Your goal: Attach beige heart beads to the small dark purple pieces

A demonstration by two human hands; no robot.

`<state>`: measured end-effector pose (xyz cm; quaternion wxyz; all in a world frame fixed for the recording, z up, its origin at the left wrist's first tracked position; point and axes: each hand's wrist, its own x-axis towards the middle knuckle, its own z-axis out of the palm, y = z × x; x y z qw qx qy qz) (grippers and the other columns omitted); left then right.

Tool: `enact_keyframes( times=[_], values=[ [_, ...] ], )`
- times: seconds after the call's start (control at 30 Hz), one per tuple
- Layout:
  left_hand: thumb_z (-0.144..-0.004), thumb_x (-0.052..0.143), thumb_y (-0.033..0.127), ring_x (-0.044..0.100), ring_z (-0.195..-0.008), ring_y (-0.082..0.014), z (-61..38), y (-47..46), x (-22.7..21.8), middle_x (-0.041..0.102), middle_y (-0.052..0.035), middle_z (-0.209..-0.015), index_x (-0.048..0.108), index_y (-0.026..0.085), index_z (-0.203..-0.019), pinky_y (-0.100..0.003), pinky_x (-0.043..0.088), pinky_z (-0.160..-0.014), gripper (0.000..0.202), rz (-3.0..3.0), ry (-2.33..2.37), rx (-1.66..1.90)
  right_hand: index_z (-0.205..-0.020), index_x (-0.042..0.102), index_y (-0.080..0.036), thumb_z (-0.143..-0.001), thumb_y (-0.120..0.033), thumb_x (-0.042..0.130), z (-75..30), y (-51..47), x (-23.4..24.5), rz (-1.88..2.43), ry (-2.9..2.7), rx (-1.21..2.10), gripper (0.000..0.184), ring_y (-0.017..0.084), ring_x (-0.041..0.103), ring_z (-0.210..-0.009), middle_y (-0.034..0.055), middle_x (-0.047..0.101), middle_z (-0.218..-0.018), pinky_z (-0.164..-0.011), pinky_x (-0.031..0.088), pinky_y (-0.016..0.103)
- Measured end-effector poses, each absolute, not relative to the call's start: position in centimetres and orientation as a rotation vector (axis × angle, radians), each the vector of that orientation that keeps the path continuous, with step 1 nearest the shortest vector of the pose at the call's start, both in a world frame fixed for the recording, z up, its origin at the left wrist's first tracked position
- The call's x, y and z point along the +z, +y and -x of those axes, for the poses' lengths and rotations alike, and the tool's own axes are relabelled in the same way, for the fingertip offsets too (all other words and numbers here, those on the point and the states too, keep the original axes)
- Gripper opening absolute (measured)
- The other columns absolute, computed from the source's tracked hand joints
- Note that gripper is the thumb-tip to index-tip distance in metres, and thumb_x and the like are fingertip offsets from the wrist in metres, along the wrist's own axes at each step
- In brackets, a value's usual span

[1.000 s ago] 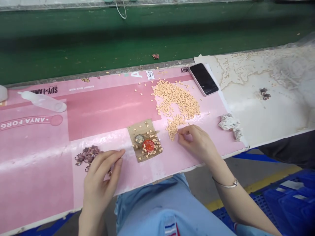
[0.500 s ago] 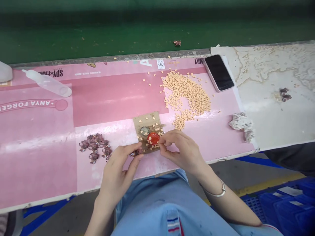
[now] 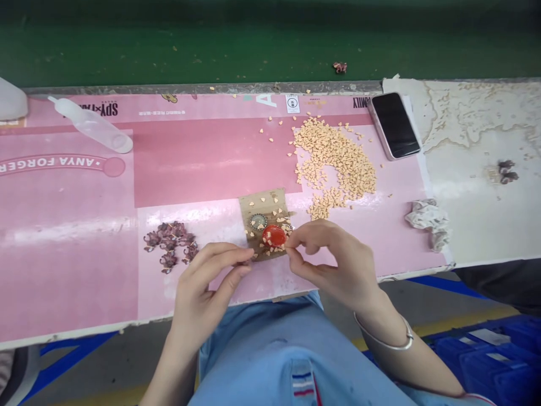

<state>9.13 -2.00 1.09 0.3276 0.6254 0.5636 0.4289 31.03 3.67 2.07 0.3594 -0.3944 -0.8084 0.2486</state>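
My left hand (image 3: 217, 276) is closed in a pinch, with a small reddish-brown moulded figure mostly hidden between thumb and fingers. Thumb and forefinger of my right hand (image 3: 325, 254) press together at the right rim of a red bottle cap (image 3: 274, 236); whatever they hold is too small or hidden to name. The cap sits on a brown cardboard piece (image 3: 264, 198), beside a grey metal bottle cap (image 3: 258, 221). Little beige heart-shaped pieces (image 3: 278, 213) lie scattered around both caps. More reddish-brown figures (image 3: 168, 242) form a cluster left of my left hand.
A large spread of beige pieces (image 3: 333, 155) covers the pink mat (image 3: 211, 163) at right of centre. Behind lie a squeeze bottle (image 3: 93, 127) and a phone (image 3: 395, 125). Crumpled tissue (image 3: 429, 220) rests near the right front edge. A green surface (image 3: 169, 62) borders the back.
The view has shifted, so the table's contents appear further right. My left fingers now cover more of the reddish-brown figure. My right hand stays pinched at the red cap's edge.
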Motion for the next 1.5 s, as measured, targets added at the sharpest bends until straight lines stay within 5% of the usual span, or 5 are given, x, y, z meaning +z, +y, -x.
enact_keyframes(
  times=[0.4,0.77,1.03,1.33,1.5],
  values=[
    [-0.107,0.056,0.040,0.064,-0.084,-0.0061,-11.3,-3.2,2.3,0.071,0.0038,-0.098,0.067,0.048,-0.136,-0.010,0.053,-0.076,0.032,-0.979,1.153,1.084,-0.086,0.046,-0.027,-0.081,0.001,0.073,-28.6,1.5,2.9,0.913,-1.362,1.364,0.039,0.015,0.079,-0.075,-0.0063,0.075,-0.083,-0.070,0.069,0.026],
    [-0.105,0.060,0.041,0.066,-0.081,-0.0046,-11.4,-2.6,2.7,0.069,0.0055,-0.094,0.065,0.051,-0.136,-0.008,0.056,-0.078,0.033,-0.972,1.153,1.095,-0.088,0.041,-0.028,-0.094,-0.007,0.066,-28.6,1.5,2.9,0.923,-1.864,0.876,0.032,0.013,0.079,-0.071,-0.0032,0.078,-0.081,-0.065,0.066,0.021],
    [-0.100,0.070,0.032,0.069,-0.078,-0.0036,-12.5,-2.7,2.2,0.075,0.0066,-0.093,0.074,0.044,-0.123,-0.006,0.056,-0.075,0.026,-1.002,1.329,1.237,-0.101,0.056,-0.021,-0.102,-0.004,0.055,-28.7,1.4,2.5,0.792,-2.084,0.577,0.017,0.017,0.080,-0.107,0.0086,0.083,-0.099,-0.089,0.067,0.022],
    [-0.094,0.074,0.037,0.074,-0.077,-0.0160,-6.8,0.8,2.6,0.080,0.0008,-0.091,0.081,0.036,-0.107,-0.024,0.060,-0.063,0.015,-1.445,1.624,1.075,-0.104,0.059,-0.026,-0.099,-0.027,0.062,-38.8,3.5,-1.8,1.603,-1.775,0.271,0.006,0.022,0.076,-0.085,0.0050,0.077,-0.097,-0.074,0.064,0.038],
    [-0.086,0.073,0.031,0.077,-0.096,-0.0224,-2.7,9.9,3.5,0.081,-0.0013,-0.095,0.080,0.023,-0.111,-0.046,0.059,-0.105,0.027,-1.479,2.066,0.841,-0.099,0.061,-0.024,-0.098,-0.035,0.062,-43.7,4.7,-4.4,1.715,-1.825,0.222,0.011,0.026,0.073,-0.080,0.0061,0.075,-0.089,-0.071,0.059,0.040]
  ],
)
